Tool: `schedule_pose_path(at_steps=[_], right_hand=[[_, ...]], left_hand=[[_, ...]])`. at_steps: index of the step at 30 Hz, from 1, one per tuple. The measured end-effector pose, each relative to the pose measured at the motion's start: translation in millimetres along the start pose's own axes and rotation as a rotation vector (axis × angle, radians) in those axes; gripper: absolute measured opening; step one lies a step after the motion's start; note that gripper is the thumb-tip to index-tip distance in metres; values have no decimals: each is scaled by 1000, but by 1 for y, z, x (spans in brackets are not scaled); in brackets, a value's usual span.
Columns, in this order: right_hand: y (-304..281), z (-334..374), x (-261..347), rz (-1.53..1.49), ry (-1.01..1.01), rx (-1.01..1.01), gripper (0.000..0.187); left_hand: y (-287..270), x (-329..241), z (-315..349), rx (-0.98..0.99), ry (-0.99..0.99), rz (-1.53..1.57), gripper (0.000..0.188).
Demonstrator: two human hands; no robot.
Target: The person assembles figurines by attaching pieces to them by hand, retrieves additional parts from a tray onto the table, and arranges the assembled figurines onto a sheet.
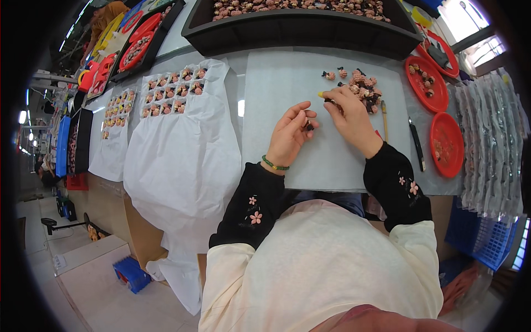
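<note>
My left hand [290, 130] holds a small pink-and-black figurine [308, 126] between thumb and fingers, above a white sheet [265, 83]. To its right, the fingers of my right hand [354, 119] are pinched together. Something dark shows beneath them, too covered to name. A small yellow bit [321, 94] shows at the fingertips; whether a finger cover or a loose part, I cannot tell. Just beyond the right hand lies a heap of similar pink-and-black figurines [363, 88], with a few loose ones [330, 75] at its left.
A dark crate [304, 39] full of figurines stands at the back. Trays of figurines [171, 91] lie on white paper at left. On the right are a thin brush [385, 122], a black pen-like tool [416, 144], red dishes [447, 145] and stacked clear plastic trays [487, 149].
</note>
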State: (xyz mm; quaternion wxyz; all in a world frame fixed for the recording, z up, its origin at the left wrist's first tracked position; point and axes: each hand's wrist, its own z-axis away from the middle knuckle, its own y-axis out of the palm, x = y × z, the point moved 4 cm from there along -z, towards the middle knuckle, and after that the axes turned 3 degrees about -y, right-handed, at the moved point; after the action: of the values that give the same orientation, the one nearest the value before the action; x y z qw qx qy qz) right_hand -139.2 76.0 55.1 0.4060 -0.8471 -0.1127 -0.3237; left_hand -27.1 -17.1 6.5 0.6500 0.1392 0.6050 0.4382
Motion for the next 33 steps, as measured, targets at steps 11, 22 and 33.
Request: schedule_pose_path(at_steps=[11, 22, 33], right_hand=[[28, 44, 7, -766, 270, -143, 22], [26, 46, 4, -695, 204, -262, 37], [26, 46, 4, -743, 230, -269, 35]], left_hand=[[-2, 2, 0, 11, 70, -284, 18], [3, -1, -1, 104, 199, -218, 23], [3, -1, 1, 87, 163, -242, 28]])
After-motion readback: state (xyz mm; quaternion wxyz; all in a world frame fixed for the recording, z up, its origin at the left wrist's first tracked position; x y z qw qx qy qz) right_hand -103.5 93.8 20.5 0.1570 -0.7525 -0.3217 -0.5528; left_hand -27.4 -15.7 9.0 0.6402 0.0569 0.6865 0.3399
